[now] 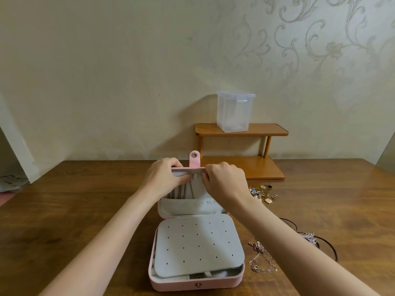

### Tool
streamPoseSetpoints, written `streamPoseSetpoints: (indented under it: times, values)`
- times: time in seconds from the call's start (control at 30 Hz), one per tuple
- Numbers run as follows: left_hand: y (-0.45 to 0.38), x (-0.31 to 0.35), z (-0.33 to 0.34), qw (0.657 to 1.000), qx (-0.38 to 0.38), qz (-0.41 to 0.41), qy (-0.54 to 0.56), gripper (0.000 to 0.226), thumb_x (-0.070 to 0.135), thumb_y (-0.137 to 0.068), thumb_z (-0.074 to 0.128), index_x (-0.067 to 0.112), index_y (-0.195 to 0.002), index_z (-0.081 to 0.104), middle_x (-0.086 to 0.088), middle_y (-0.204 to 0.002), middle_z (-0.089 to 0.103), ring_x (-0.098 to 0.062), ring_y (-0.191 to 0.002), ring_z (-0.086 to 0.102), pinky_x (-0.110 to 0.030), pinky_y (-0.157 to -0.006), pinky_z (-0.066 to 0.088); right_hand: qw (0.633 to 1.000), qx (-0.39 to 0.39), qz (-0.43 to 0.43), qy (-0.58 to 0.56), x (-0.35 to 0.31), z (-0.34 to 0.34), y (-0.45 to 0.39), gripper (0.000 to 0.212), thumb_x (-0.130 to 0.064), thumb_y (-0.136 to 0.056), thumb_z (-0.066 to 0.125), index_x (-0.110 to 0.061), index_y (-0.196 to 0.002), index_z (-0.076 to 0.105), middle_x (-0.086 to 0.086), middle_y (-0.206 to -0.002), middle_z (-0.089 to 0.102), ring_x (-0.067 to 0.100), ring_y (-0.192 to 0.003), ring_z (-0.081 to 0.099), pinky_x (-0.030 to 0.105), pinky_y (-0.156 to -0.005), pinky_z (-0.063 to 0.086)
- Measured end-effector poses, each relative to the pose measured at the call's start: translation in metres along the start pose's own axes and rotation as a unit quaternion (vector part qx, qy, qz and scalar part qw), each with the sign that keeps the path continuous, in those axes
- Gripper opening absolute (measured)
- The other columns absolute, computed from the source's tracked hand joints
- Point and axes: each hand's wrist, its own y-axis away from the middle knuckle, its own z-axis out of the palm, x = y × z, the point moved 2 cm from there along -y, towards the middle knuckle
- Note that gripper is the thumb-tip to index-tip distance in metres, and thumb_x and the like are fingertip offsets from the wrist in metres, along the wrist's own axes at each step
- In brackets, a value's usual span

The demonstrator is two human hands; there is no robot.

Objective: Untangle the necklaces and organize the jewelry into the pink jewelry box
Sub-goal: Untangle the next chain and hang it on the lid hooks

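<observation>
The pink jewelry box (196, 283) lies open on the table, its grey perforated earring panel (197, 246) resting over the base. The lid (188, 207) stands upright at the back, snap tab (195, 159) up. My left hand (164, 178) and my right hand (224, 180) both have curled fingers at the top edge of the lid's grey lining. Several chains (179, 192) hang inside the lid between my wrists. A rose-gold necklace (260, 259) lies loose right of the box. What my fingertips pinch is hidden.
Small earrings and charms (264, 194) are scattered at the right. A dark cord necklace with a sparkly pendant (310, 238) lies by my right forearm. A wooden two-tier shelf (241, 150) holding a clear plastic container (235, 111) stands against the wall.
</observation>
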Motion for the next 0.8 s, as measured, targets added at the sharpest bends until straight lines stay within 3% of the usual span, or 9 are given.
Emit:
streamPoseSetpoints:
  times: [0.13,0.23,0.3,0.37,0.47,0.57,0.67,0.73,0.8]
  values:
    - [0.004,0.003,0.000,0.998,0.005,0.040,-0.048,0.031,0.037,-0.078,0.073,0.016,-0.097,0.060,0.004,-0.097,0.058,-0.011,-0.085,0.053,-0.017,-0.061,0.039,0.999,-0.022,-0.034,0.034,-0.001,0.007,0.011,0.020,-0.017,-0.099,0.039,-0.016,-0.089,0.057,0.004,-0.081,0.049,0.022,-0.070,0.044,0.026,-0.048,0.026]
    - [0.012,0.006,0.004,0.992,0.013,0.094,-0.083,0.046,0.036,-0.078,0.074,0.020,-0.114,0.050,0.005,-0.111,0.057,-0.008,-0.097,0.049,-0.013,-0.065,0.036,0.995,-0.026,-0.086,0.038,-0.004,0.012,0.020,0.016,-0.015,-0.098,0.041,-0.014,-0.091,0.055,0.007,-0.089,0.061,0.024,-0.066,0.043,0.027,-0.046,0.022]
    - [0.018,0.005,0.009,0.980,0.048,0.130,-0.143,0.060,0.042,-0.076,0.073,0.020,-0.123,0.044,0.003,-0.117,0.057,-0.013,-0.103,0.047,-0.020,-0.071,0.037,0.991,-0.004,-0.125,0.040,-0.008,0.014,0.022,0.005,-0.014,-0.087,0.061,-0.012,-0.082,0.059,0.005,-0.075,0.064,0.023,-0.053,0.046,0.022,-0.042,0.008]
    - [0.022,0.002,0.014,0.969,0.090,0.160,-0.167,0.065,0.048,-0.073,0.071,0.018,-0.123,0.043,-0.002,-0.112,0.060,-0.021,-0.101,0.049,-0.026,-0.071,0.037,0.989,-0.001,-0.140,0.040,-0.011,0.014,0.022,0.021,-0.013,-0.064,0.079,-0.013,-0.065,0.058,0.000,-0.053,0.058,0.021,-0.035,0.047,0.016,-0.043,-0.002]
    - [0.025,-0.001,0.018,0.949,0.152,0.217,-0.171,0.060,0.055,-0.072,0.063,0.016,-0.112,0.040,-0.008,-0.097,0.064,-0.026,-0.085,0.055,-0.032,-0.061,0.042,0.985,0.029,-0.165,0.026,-0.011,0.016,0.021,0.024,-0.012,-0.064,0.077,-0.013,-0.064,0.054,0.000,-0.049,0.053,0.020,-0.033,0.044,0.016,-0.041,0.001]
    - [0.027,-0.002,0.019,0.938,0.201,0.228,-0.165,0.056,0.064,-0.080,0.042,0.014,-0.107,0.043,-0.007,-0.092,0.064,-0.023,-0.082,0.050,-0.033,-0.059,0.047,0.980,0.057,-0.189,0.024,-0.014,0.009,0.020,0.021,-0.012,-0.069,0.075,-0.011,-0.068,0.054,-0.001,-0.049,0.052,0.018,-0.033,0.036,0.018,-0.037,0.011]
    - [0.028,-0.001,0.021,0.934,0.221,0.229,-0.161,0.041,0.048,-0.084,0.042,0.013,-0.104,0.043,-0.008,-0.088,0.065,-0.026,-0.080,0.053,-0.034,-0.059,0.049,0.975,0.088,-0.206,-0.007,-0.011,0.005,0.018,0.015,-0.012,-0.076,0.063,-0.012,-0.068,0.050,-0.003,-0.046,0.044,0.017,-0.035,0.025,0.019,-0.035,0.014]
    - [0.028,0.001,0.021,0.934,0.220,0.234,-0.156,0.031,0.039,-0.085,0.042,0.012,-0.101,0.044,-0.009,-0.085,0.065,-0.029,-0.074,0.057,-0.033,-0.056,0.048,0.975,0.088,-0.202,-0.017,-0.011,0.002,0.016,0.015,-0.010,-0.080,0.064,-0.011,-0.071,0.052,-0.004,-0.049,0.044,0.018,-0.035,0.033,0.019,-0.036,0.018]
    - [0.027,0.001,0.020,0.935,0.211,0.240,-0.154,0.026,0.035,-0.086,0.044,0.012,-0.098,0.046,-0.008,-0.084,0.065,-0.029,-0.074,0.058,-0.032,-0.055,0.047,0.982,0.087,-0.166,-0.020,-0.010,0.002,0.013,0.012,-0.015,-0.089,0.059,-0.010,-0.079,0.056,0.001,-0.061,0.057,0.022,-0.047,0.050,0.021,-0.039,0.016]
